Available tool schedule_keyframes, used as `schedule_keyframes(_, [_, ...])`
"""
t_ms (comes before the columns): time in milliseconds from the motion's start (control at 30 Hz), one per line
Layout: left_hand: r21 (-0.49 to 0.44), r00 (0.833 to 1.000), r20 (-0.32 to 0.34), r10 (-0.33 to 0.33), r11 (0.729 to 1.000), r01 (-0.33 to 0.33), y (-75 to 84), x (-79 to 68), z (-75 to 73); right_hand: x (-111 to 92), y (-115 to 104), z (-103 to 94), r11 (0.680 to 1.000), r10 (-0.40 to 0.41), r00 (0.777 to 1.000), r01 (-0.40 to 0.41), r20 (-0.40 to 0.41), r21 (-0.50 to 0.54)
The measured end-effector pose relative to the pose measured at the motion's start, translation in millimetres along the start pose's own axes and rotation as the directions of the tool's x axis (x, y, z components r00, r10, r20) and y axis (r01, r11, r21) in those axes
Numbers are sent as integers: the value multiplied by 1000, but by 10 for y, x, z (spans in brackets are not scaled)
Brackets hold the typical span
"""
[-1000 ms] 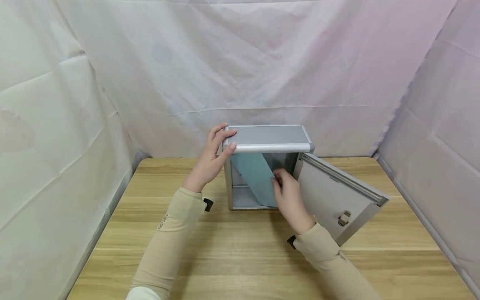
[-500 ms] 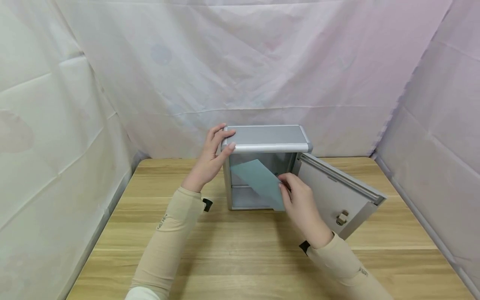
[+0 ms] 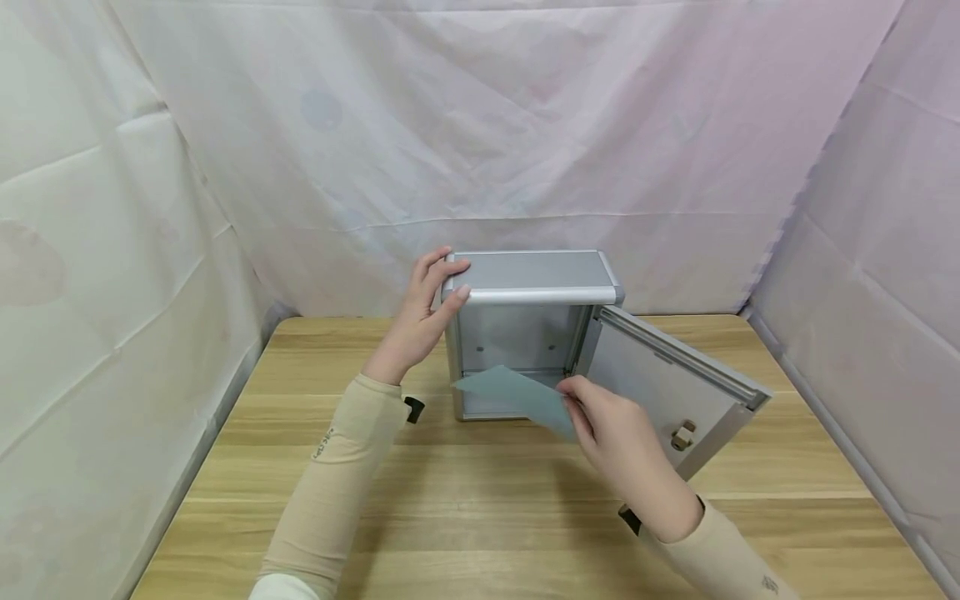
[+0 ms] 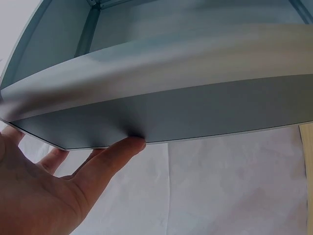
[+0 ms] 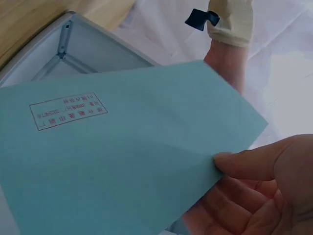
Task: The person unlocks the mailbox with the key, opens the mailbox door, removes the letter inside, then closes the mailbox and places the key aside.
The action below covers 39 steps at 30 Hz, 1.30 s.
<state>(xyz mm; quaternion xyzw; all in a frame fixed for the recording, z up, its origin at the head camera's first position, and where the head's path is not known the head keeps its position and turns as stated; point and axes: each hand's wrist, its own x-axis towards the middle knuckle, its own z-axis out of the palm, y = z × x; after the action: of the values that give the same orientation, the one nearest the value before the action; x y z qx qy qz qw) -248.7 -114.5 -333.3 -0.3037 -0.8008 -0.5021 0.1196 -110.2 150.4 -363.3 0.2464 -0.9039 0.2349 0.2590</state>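
Note:
A grey metal letter box (image 3: 540, 271) stands on the table with its door swung out to the right. My left hand (image 3: 420, 312) holds the box's top left corner, thumb on the front edge and fingers over the top; the left wrist view shows the same hand (image 4: 54, 191) against the box's top panel. A pale blue envelope (image 3: 510, 390) is tilted at the front of the box opening. My right hand (image 3: 618, 429) pinches its right edge between thumb and fingers. Red framed print marks the envelope (image 5: 107, 156) in the right wrist view.
The open door (image 3: 656, 375), with a small lock (image 3: 683, 435) on its inner face, juts towards the front right, close beside my right hand. The wooden table (image 3: 465, 508) extends in front. Pale cloth sheets (image 3: 525, 108) hang behind and at both sides.
The right hand has drawn the envelope down and forward out of the box, and the bare back wall now shows. My left hand has stayed on the corner.

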Motion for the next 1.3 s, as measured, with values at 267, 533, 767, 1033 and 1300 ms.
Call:
schedule_keyframes(267, [2,1000,-4,-5,1000,5,62,-11,-8,-181,-40,86,999,-42,994,43,100,-5])
schedule_keyframes(533, [10,1000,-9,4,1000,-4,-2,-4,-4,-323,-100,212,987,-155,977,160,145,-28])
schedule_keyframes(767, [11,1000,-8,-3,1000,3,-2,5,-2,-492,-162,342,968,-247,938,252,243,12])
schedule_keyframes(1033, [9,1000,-11,-3,1000,3,14,10,-1,-639,-182,391,972,-232,839,216,492,90])
schedule_keyframes(1300, [7,1000,-8,-4,1000,4,5,7,-3,-703,-130,539,974,-216,720,205,659,95])
